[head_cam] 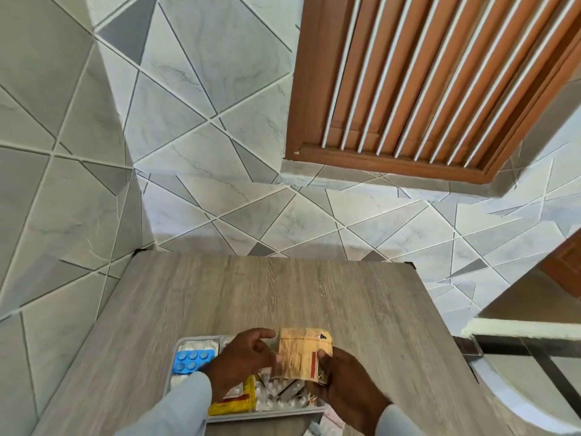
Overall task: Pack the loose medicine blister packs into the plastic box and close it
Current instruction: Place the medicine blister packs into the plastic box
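the right hand [342,382] pinches a crinkly tan and orange foil blister pack [303,354] above the clear plastic box [195,341] on the grey wood table [251,294], likely to drop it in, while the left hand [242,357], fingers loosely curled and holding nothing, touches its edge to steady it.

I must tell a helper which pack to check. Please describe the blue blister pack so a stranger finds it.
On the grey wood-grain table stands a clear plastic box. The blue blister pack lies at the box's left side, beside the left hand. Only it is bright blue with round tablets.
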`<state>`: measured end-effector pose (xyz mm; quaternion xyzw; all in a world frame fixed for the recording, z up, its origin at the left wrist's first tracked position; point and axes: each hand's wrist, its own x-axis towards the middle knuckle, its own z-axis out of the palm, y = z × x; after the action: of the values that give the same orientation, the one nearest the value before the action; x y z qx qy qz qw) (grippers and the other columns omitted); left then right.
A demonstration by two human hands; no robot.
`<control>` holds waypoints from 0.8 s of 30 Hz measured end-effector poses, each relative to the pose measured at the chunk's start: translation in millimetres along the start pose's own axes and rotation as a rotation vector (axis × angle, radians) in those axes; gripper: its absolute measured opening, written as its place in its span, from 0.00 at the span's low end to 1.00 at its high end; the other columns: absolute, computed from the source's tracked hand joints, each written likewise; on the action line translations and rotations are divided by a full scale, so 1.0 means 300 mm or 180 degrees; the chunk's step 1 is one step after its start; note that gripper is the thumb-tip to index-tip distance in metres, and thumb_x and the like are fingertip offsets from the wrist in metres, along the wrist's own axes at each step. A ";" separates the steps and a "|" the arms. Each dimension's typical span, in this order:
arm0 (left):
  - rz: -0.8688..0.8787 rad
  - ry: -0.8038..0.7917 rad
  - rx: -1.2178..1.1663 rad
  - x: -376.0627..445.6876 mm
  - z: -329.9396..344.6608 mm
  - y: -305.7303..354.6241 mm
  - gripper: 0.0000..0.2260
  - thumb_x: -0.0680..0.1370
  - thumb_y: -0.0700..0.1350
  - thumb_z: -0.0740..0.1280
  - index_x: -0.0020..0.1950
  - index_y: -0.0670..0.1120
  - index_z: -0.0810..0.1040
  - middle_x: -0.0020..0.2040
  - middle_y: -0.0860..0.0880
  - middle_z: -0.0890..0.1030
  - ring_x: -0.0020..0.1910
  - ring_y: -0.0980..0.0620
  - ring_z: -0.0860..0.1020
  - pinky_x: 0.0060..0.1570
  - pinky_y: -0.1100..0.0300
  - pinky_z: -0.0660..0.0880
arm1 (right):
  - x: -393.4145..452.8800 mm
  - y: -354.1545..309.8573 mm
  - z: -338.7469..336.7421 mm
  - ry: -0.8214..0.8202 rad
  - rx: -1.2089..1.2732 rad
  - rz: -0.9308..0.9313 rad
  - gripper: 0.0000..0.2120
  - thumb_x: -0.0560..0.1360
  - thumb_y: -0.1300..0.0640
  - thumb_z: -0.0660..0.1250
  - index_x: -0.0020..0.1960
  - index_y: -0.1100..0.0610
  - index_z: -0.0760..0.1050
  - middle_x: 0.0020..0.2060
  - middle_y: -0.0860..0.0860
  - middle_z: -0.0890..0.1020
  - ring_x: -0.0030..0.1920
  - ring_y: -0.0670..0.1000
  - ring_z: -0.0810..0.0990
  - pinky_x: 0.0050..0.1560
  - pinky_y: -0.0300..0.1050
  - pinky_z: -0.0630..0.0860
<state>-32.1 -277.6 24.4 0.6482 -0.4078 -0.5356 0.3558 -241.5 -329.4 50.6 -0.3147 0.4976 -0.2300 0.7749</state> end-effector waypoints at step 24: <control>0.1256 0.0448 0.3429 -0.014 0.128 -0.055 0.18 0.73 0.47 0.58 0.63 0.56 0.70 0.64 0.51 0.73 0.63 0.49 0.71 0.63 0.53 0.66 | 0.154 0.028 -0.012 0.0816 -0.2169 -0.0882 0.16 0.74 0.60 0.68 0.57 0.48 0.68 0.40 0.58 0.80 0.35 0.53 0.81 0.36 0.51 0.83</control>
<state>-67.9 -268.0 4.6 0.6837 -0.7115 -0.1315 0.0950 -225.9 -355.4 14.6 -0.5870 0.5910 -0.1915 0.5190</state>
